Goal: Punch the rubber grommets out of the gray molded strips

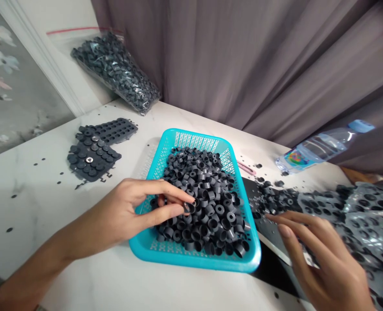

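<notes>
Over the turquoise plastic basket (194, 265), my left hand (146, 207) pinches a small black rubber cap (189, 208) between thumb and fingertips. Many similar dark grey, cup-like caps (210, 198) fill the basket, some showing a small hole in the base. To the right of the basket, my right hand (321, 255) is held with thumb and fingers apart, and nothing shows between them. Its fingertips are close to a loose heap of black pieces (275, 196) on a dark flat surface (248, 190).
Moulded rubber sheets (330, 207) pile up at the right. A clear water bottle (327, 147) lies behind them, near a pink strip-like tool (246, 167). Dark moulded pads (94, 155) lie at the left. A zip bag of black pieces (116, 69) leans at the back.
</notes>
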